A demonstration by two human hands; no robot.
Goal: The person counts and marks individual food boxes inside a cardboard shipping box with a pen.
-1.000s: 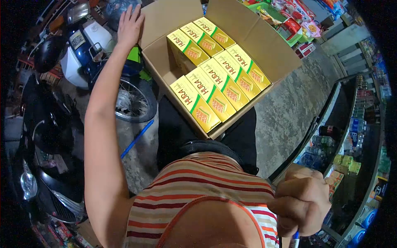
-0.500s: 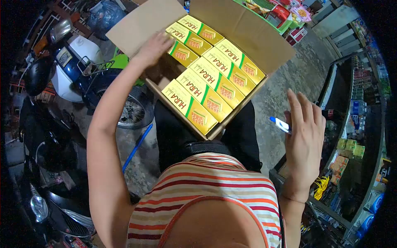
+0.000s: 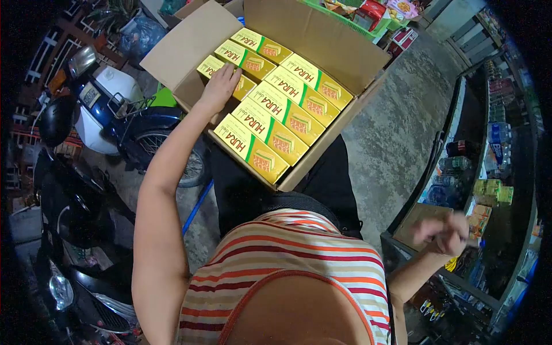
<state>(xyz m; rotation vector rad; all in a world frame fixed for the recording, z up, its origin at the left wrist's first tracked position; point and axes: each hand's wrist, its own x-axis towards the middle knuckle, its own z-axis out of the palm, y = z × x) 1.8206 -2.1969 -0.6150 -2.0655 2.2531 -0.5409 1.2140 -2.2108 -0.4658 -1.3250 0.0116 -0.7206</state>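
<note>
Spotting the left hand (image 3: 219, 92) reaching into the big open brown cardboard carton (image 3: 313, 37), palm down on a flat yellow-and-gold box with a green stripe and HURA lettering (image 3: 246, 87). That box sits right under the fingers (image 3: 231, 72), its label partly covered, picture end poking out past them. Can't tell if they're grasping it or just lying on it, since the thumb's hidden. It's the nearest of three in its row, next to a row of five matching yellow boxes (image 3: 287, 112). The right hand (image 3: 447, 233) is way off by the dark display case (image 3: 422, 198), pretty blurry, curled around a slim pen with a blue end (image 3: 481, 243), well apart from the carton.
</note>
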